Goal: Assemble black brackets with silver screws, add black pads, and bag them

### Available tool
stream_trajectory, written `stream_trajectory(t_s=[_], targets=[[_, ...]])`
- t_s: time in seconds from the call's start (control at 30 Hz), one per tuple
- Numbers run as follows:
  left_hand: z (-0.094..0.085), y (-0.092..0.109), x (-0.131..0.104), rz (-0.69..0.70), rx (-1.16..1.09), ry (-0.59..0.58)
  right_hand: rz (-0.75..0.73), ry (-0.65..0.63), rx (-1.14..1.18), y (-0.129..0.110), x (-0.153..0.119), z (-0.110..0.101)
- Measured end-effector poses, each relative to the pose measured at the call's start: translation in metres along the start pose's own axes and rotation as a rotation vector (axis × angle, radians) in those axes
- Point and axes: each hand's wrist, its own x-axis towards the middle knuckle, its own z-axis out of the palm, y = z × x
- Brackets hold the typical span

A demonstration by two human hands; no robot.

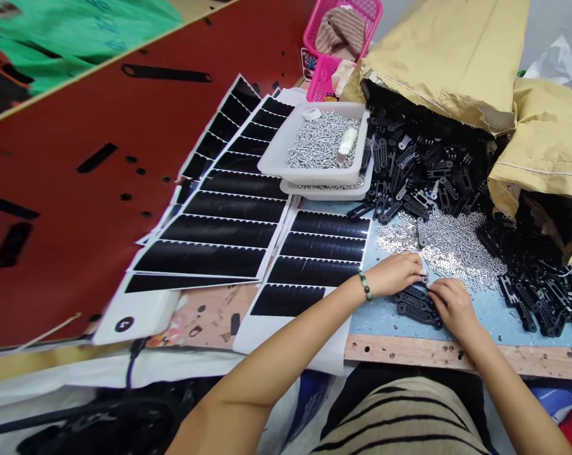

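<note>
My left hand (398,273), with a beaded bracelet (365,285) on its wrist, is closed in a pinch over the blue work mat (373,309). Close beside it on the right, my right hand (454,304) also has its fingers drawn together. A small piece between the fingertips is mostly hidden, so its kind cannot be told. Several black perforated plastic strips (414,304) lie side by side just below the fingertips. Beyond both hands spreads a pile of small silver screws and metal bits (456,243), with one black strip (421,232) on it.
Stacked white trays (273,165) hold silver screws and a white cylinder (346,144). Black sticker sheets (210,229) cover the left. Paper sacks (456,57) spill black plastic parts (409,164); more parts (535,294) lie at right. A red board (67,253) and pink baskets (314,44) stand behind.
</note>
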Motion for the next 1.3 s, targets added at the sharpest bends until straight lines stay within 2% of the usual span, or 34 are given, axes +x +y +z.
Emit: stream_trajectory(t_s=[0.33, 0.53, 0.73, 0.97, 1.07, 1.17, 1.2, 1.23, 1.3], targets=[[-0.015, -0.001, -0.004, -0.011, -0.059, 0.033, -0.01, 0.012, 0.036, -0.002, 0.019, -0.01], [-0.007, -0.004, -0.003, -0.03, 0.003, 0.015, -0.018, -0.041, 0.003, -0.002, 0.014, -0.006], [-0.001, -0.01, -0.007, -0.026, -0.011, 0.03, -0.004, -0.052, 0.017, 0.0, 0.015, 0.0], [0.005, -0.007, -0.011, -0.028, 0.02, 0.068, 0.003, -0.028, 0.025, 0.003, 0.009, -0.001], [0.006, -0.004, -0.013, -0.025, 0.032, 0.052, 0.061, 0.029, 0.055, 0.005, 0.03, -0.003], [0.004, -0.001, -0.016, -0.023, 0.022, 0.01, 0.192, 0.183, 0.042, 0.007, 0.071, 0.001], [0.004, 0.0, -0.016, -0.039, 0.002, 0.023, 0.219, 0.19, 0.003, 0.007, 0.085, 0.004], [0.003, 0.0, -0.017, -0.076, -0.031, 0.066, 0.227, 0.167, -0.037, 0.006, 0.096, 0.007], [0.0, -0.001, -0.015, -0.2, -0.173, 0.228, 0.236, 0.136, -0.087, 0.001, 0.111, 0.013]])
